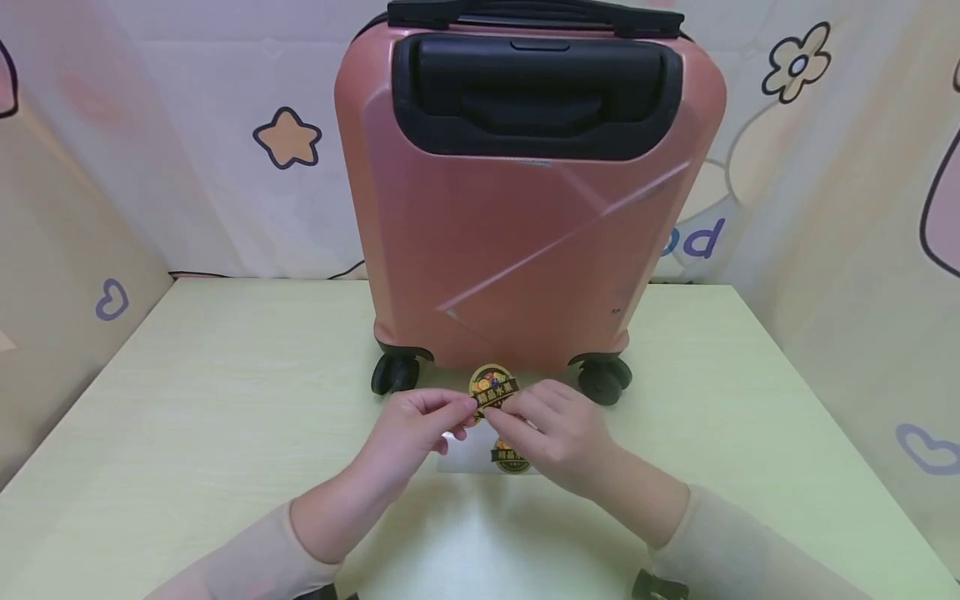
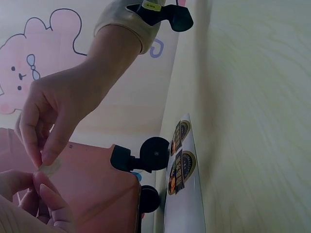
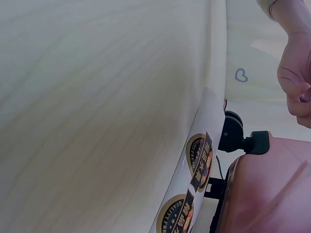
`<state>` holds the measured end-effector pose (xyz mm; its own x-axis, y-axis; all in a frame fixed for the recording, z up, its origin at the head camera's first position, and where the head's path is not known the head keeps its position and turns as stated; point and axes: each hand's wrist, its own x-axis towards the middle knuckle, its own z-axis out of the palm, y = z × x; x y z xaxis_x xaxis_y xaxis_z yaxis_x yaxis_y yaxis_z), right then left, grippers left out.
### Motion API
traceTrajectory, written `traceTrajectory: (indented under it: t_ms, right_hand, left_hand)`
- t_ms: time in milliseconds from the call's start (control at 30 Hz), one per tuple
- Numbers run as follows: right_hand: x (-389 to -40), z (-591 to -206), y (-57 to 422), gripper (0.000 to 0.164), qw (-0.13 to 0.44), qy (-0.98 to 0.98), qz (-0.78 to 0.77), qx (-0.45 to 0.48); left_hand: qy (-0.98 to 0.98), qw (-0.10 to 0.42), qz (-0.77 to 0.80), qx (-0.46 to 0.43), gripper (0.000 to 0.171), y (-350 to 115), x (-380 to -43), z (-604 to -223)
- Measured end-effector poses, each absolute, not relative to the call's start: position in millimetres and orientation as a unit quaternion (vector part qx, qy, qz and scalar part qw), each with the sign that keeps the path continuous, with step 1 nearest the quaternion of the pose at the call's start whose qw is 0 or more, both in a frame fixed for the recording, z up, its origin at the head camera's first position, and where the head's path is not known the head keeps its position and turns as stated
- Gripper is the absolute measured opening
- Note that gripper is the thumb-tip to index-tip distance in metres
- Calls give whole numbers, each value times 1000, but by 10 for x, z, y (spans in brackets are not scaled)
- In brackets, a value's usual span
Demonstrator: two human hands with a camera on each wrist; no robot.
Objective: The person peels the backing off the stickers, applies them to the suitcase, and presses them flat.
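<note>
A round gold-and-black sticker [image 1: 492,386] with fruit pictures is held up in front of the pink suitcase [image 1: 517,233]. My left hand [image 1: 423,421] pinches its lower left edge between thumb and forefinger. On the other side, my right hand [image 1: 558,429] has thumb and fingertips at the sticker's lower right edge. The left wrist view shows both sets of fingertips meeting at the sticker's pale back [image 2: 51,168]. Below the hands a white sticker sheet [image 1: 461,458] lies on the table, bearing more round stickers [image 3: 198,162]. The fingers cover part of the held sticker.
The suitcase stands upright on black wheels [image 1: 396,372] on the pale wooden table [image 1: 225,400], its black handle panel [image 1: 536,96] at the top. A patterned cloth [image 1: 210,183] hangs behind and along the sides. A dark cable [image 1: 347,272] shows at the table's back edge.
</note>
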<state>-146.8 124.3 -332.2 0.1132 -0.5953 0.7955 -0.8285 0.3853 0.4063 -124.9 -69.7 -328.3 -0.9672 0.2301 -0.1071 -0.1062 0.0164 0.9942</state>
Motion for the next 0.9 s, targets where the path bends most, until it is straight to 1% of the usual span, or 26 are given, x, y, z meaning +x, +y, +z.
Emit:
traceTrajectory:
  t_ms: [300, 400, 500, 533, 667, 800, 867, 900]
  right_hand:
    - [-1479, -3352, 1287, 14, 491, -667, 123, 547]
    - [-1473, -3350, 1314, 18, 477, -683, 145, 534]
    - [-1477, -3356, 1360, 23, 450, -719, 198, 491]
    - [-1479, -3355, 1377, 25, 434, -736, 223, 469]
    - [-1478, -3343, 1422, 17, 337, -803, 322, 372]
    - [-1446, -3286, 1413, 20, 210, -849, 395, 280]
    - [-1432, -3248, 1401, 20, 166, -859, 414, 250]
    - [-1430, -3238, 1399, 20, 153, -861, 420, 241]
  left_hand:
    - [724, 95, 679, 70, 20, -692, -1262, -3287]
    - [734, 76, 672, 72, 18, -711, -1267, -3267]
    - [742, 62, 664, 69, 16, -734, -1275, -3260]
    - [745, 60, 661, 69, 16, -742, -1279, -3258]
    - [758, 53, 646, 77, 15, -767, -1293, -3274]
    - [773, 36, 626, 94, 14, -781, -1298, -3279]
    - [778, 27, 618, 106, 13, -784, -1298, -3269]
    - [781, 22, 615, 112, 13, -785, -1298, -3265]
